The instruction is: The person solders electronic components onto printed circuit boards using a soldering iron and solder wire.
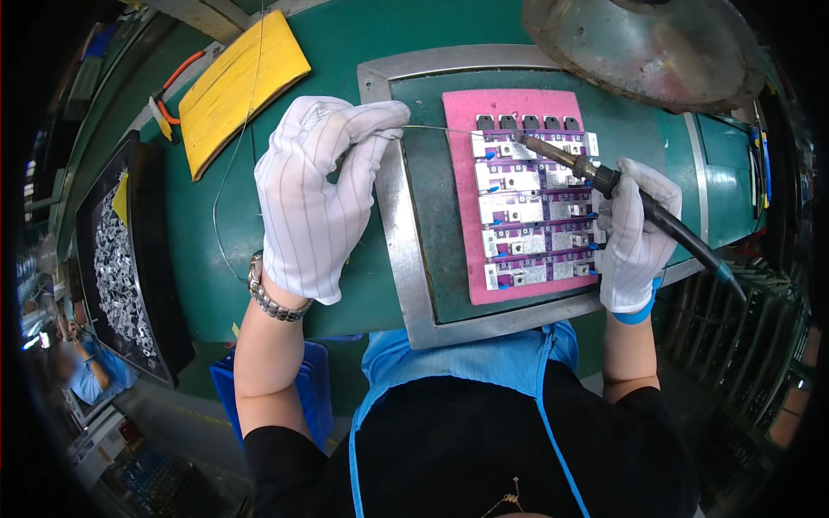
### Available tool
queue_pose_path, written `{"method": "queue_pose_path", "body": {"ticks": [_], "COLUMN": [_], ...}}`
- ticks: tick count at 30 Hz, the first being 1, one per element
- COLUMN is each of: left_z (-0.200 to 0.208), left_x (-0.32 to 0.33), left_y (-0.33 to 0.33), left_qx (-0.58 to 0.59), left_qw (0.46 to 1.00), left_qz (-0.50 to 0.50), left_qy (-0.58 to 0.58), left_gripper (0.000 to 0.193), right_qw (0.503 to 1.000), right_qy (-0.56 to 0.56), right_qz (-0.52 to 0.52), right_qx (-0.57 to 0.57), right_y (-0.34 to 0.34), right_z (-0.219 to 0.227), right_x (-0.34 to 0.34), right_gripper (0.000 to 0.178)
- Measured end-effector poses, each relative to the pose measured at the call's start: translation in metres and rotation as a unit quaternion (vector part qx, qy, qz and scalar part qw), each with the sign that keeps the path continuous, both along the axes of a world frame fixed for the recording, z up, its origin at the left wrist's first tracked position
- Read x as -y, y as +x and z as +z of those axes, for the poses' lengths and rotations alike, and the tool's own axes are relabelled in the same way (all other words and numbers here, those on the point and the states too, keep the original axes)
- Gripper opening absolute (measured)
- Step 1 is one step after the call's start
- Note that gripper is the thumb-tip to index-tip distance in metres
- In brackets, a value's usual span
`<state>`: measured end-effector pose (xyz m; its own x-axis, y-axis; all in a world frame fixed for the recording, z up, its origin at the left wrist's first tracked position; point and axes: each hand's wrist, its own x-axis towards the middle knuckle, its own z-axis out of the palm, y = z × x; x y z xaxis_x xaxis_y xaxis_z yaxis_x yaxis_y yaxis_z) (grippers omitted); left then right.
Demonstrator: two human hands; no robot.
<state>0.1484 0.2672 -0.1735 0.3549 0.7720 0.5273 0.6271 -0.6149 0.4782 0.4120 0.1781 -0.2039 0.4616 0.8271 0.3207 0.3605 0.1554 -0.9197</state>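
Observation:
White striped gloves cover both hands. My left hand (319, 186) is closed, pinching a thin solder wire (432, 129) that runs right to the top row of a purple circuit board panel (540, 210). My right hand (637, 233) is wrapped round the handle of a soldering iron (604, 180). Its tip reaches the upper part of the panel, close to the wire's end. The panel carries silver metal pieces, blue parts and a row of black components (529, 122) along its far edge. It lies on a pink foam pad (459, 190).
A metal frame (406, 250) surrounds the pad on the green table. A metal lamp shade (648, 52) hangs at the far right. Left are a yellow board (242, 91), orange-handled pliers (177, 82) and a black tray (164, 319) of small metal parts. Another person (95, 371) sits far left.

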Motion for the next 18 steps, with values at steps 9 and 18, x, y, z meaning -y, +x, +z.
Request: {"method": "queue_pose_path", "body": {"ticks": [9,18], "left_z": [-0.001,-0.007], "left_x": [0.001,-0.001], "left_y": [0.002,0.005], "left_qx": [-0.002,-0.006], "left_qw": [1.000,1.000], "left_qz": [-0.011,-0.025], "left_qy": [-0.027,-0.005], "left_gripper": [0.018,0.022], "right_qw": [0.998,0.994], "right_qy": [0.000,0.024], "right_qz": [0.025,0.027], "right_qx": [0.059,0.106], "right_y": [0.002,-0.001], "right_z": [-0.003,-0.001], "right_x": [0.003,0.002], "right_gripper": [0.021,0.022]}}
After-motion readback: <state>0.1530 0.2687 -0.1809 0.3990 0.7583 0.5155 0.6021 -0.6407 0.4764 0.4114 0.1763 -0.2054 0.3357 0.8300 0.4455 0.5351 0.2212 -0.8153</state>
